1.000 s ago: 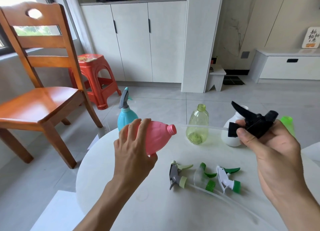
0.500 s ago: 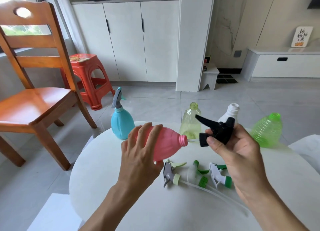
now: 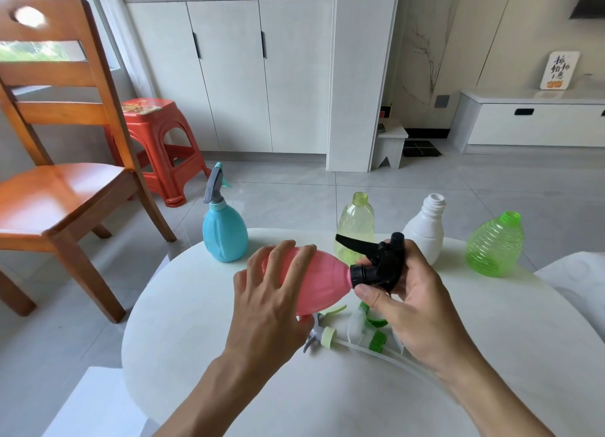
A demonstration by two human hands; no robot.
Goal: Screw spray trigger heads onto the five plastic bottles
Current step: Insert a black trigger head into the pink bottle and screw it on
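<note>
Bottle duty: the pink bottle (image 3: 314, 279) is held sideways by the left hand (image 3: 271, 309), probably so its neck meets the black trigger head (image 3: 376, 266). That head is clamped in the right hand (image 3: 412, 309) grip for twisting.

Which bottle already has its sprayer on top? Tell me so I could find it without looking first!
Look at the round white table. Along its far edge stand four bottles, and the one you want is farthest left, nearest the wooden chair: the blue bottle. It alone wears a grey trigger; the yellow, white and green bottles have open necks.
</note>
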